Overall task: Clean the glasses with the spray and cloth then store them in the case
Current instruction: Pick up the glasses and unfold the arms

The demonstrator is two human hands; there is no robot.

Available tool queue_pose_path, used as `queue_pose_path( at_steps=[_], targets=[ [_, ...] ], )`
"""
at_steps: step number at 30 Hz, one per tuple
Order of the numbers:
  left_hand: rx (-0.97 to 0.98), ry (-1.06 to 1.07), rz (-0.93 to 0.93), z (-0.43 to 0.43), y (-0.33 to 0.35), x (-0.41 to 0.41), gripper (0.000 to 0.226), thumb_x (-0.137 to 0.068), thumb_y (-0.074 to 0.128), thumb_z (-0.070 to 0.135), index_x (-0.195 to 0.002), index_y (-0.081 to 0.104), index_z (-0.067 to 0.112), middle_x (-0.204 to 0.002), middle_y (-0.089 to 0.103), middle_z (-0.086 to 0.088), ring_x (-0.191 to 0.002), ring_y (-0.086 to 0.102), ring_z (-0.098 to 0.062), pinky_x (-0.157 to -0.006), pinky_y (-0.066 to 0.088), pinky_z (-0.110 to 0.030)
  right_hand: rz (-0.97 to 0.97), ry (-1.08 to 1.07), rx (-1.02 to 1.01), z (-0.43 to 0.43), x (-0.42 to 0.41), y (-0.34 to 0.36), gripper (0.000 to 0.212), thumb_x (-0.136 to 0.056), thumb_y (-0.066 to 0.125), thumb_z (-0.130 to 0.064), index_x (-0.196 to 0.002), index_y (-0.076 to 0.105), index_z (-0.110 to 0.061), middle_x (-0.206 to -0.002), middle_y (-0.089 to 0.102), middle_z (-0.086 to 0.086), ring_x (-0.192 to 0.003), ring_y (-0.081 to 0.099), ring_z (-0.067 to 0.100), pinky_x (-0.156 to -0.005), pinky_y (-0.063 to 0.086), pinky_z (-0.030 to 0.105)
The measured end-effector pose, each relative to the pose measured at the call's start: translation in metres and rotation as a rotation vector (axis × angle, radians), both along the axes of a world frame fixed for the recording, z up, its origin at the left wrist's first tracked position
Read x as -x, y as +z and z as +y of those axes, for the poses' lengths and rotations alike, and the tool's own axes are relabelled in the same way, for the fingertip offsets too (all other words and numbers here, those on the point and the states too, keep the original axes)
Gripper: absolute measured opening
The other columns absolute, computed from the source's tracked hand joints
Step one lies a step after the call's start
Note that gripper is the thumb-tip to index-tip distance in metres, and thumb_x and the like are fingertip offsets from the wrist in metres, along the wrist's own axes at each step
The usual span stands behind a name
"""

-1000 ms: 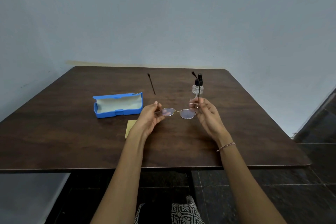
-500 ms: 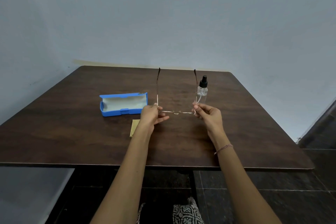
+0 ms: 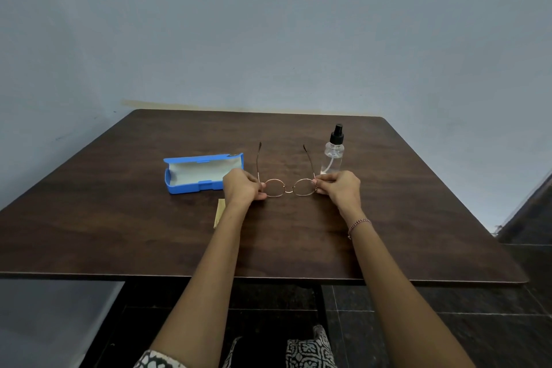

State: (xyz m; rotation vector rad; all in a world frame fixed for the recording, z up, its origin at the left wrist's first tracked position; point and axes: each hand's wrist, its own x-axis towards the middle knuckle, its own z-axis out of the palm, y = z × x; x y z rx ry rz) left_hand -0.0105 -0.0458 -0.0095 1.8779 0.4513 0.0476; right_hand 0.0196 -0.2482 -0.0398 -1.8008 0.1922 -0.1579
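Thin gold-rimmed glasses (image 3: pixel 289 187) are held low over the dark wooden table (image 3: pixel 119 233), temples unfolded and pointing away from me. My left hand (image 3: pixel 242 187) pinches the left end of the frame. My right hand (image 3: pixel 339 187) pinches the right end. The clear spray bottle (image 3: pixel 332 155) with a black nozzle stands upright just behind my right hand. An open blue case (image 3: pixel 200 172) with a pale lining lies left of my left hand. A yellow cloth (image 3: pixel 219 213) lies on the table, mostly hidden by my left forearm.
A plain grey-blue wall rises behind the table. The table's near edge runs across the lower part of the view, with dark tiled floor (image 3: pixel 493 331) below and to the right. A patterned garment (image 3: pixel 307 349) shows at the bottom.
The glasses came down toward the table and tipped so the lenses face me again. Both hands kept their hold on the frame ends and lowered with it.
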Motion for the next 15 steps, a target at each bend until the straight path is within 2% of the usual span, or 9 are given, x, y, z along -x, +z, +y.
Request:
queue_pose_path(
  at_steps=[2,4,7,9,11,13,15],
  targets=[
    [-0.063,-0.019,-0.002,0.000,0.000,-0.002,0.011,-0.080,0.072,0.002,-0.070,0.068,0.005,-0.066,0.066,-0.008,-0.063,0.067,-0.016,-0.083,0.057,-0.036,0.006,0.005,0.031,0.001,-0.001,0.000,0.017,-0.078,0.073,-0.004,-0.095,0.071,0.000,-0.086,0.071,0.011,-0.054,0.062,0.001,-0.058,0.051,0.007],
    [-0.138,-0.037,-0.017,0.001,0.001,-0.002,0.005,-0.079,0.074,0.006,-0.080,0.072,0.001,-0.073,0.070,-0.012,-0.067,0.068,-0.018,-0.085,0.056,-0.037,0.007,0.000,0.054,0.002,-0.001,-0.002,0.016,-0.079,0.073,-0.004,-0.095,0.072,0.000,-0.086,0.072,0.011,-0.055,0.062,0.001,-0.060,0.051,0.007],
    [-0.226,-0.046,-0.029,0.001,0.002,-0.002,0.015,-0.078,0.075,0.010,-0.088,0.073,-0.001,-0.082,0.073,-0.015,-0.079,0.071,-0.022,-0.085,0.055,-0.037,-0.005,-0.008,0.088,0.001,0.000,-0.002,0.014,-0.080,0.072,-0.005,-0.094,0.072,-0.002,-0.082,0.072,0.008,-0.049,0.061,-0.005,-0.057,0.048,0.004],
    [-0.270,-0.043,-0.025,0.001,0.003,-0.002,0.015,-0.082,0.072,0.014,-0.088,0.073,0.000,-0.079,0.072,-0.013,-0.072,0.069,-0.018,-0.081,0.055,-0.034,-0.019,-0.015,0.109,0.001,0.001,-0.002,0.011,-0.083,0.070,-0.009,-0.093,0.073,-0.004,-0.080,0.072,0.007,-0.048,0.060,-0.007,-0.055,0.046,0.002],
    [-0.404,-0.009,-0.032,0.001,0.005,0.000,0.022,-0.089,0.065,0.023,-0.085,0.071,0.002,-0.077,0.071,-0.011,-0.071,0.067,-0.018,-0.075,0.054,-0.032,-0.049,-0.040,0.127,-0.002,0.005,0.000,0.011,-0.086,0.067,-0.015,-0.090,0.073,-0.006,-0.069,0.070,0.001,-0.046,0.058,-0.008,-0.056,0.046,0.002],
    [-0.632,0.058,-0.088,0.001,0.009,0.004,0.029,-0.092,0.059,0.031,-0.085,0.068,0.004,-0.080,0.068,-0.010,-0.080,0.065,-0.023,-0.070,0.050,-0.033,-0.075,-0.064,0.122,-0.006,0.009,0.005,0.018,-0.087,0.065,-0.023,-0.088,0.074,-0.007,-0.061,0.066,-0.003,-0.045,0.058,-0.007,-0.060,0.049,0.009],
    [-0.718,0.123,-0.213,-0.003,0.019,0.006,0.030,-0.092,0.058,0.032,-0.086,0.067,0.005,-0.079,0.065,-0.009,-0.082,0.063,-0.027,-0.063,0.044,-0.032,-0.108,-0.081,0.049,-0.014,0.014,0.013,0.020,-0.088,0.064,-0.027,-0.083,0.073,-0.010,-0.059,0.066,-0.001,-0.047,0.059,0.001,-0.066,0.053,0.020]
  ],
)
